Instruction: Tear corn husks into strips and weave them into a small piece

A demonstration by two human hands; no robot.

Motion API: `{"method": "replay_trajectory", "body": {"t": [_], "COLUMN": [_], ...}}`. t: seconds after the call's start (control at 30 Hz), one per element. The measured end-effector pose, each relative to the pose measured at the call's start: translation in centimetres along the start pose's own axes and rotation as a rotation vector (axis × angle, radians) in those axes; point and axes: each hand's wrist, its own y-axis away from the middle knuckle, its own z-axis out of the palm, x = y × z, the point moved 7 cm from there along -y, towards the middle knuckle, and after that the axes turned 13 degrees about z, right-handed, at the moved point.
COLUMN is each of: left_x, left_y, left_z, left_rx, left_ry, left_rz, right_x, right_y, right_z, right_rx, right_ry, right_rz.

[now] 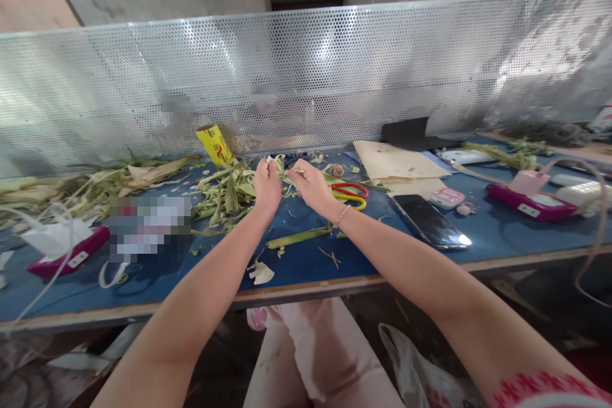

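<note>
Above the blue table (pixel 306 264) both of my hands are close together over scraps of pale green plant. My left hand (pixel 268 188) is closed on a pale plant strip (pixel 272 159), whose curled end shows above the thumb. In a pinch, my right hand (pixel 312 186) holds a thin pale-green strip; its far end is hard to make out. A heap of curled green plant strips (pixel 224 192) lies just left of my left hand. Beside my right wrist rest scissors (pixel 359 194) with red and yellow handles. Nearer me lies a cut green stalk (pixel 299 237).
A phone (pixel 425 220), brown paper (pixel 399 162) and purple power strips (pixel 530 204) with cables lie on the table. A yellow packet (pixel 215 145) stands behind the heap. Long husks (pixel 138 178) lie at left. A perforated metal panel (pixel 306 70) closes off the back.
</note>
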Motion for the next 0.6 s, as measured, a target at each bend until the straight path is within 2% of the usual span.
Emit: {"method": "replay_trajectory", "body": {"t": [0.17,0.4,0.6], "left_x": [-0.2,-0.1,-0.5], "left_y": [-0.2,-0.6,-0.1], "left_z": [-0.1,-0.4,-0.1], "left_rx": [-0.008,-0.015,-0.043], "left_ry": [-0.003,-0.013,0.058], "left_rz": [-0.001,-0.014,-0.062], "right_x": [-0.1,-0.6,0.6], "right_y": [-0.2,-0.3,-0.6], "right_z": [0.0,-0.1,-0.3], "right_rx": [-0.049,-0.129,-0.167], "right_ry": [-0.034,-0.076,-0.076], "right_rz": [-0.027,0.023,0.134]}}
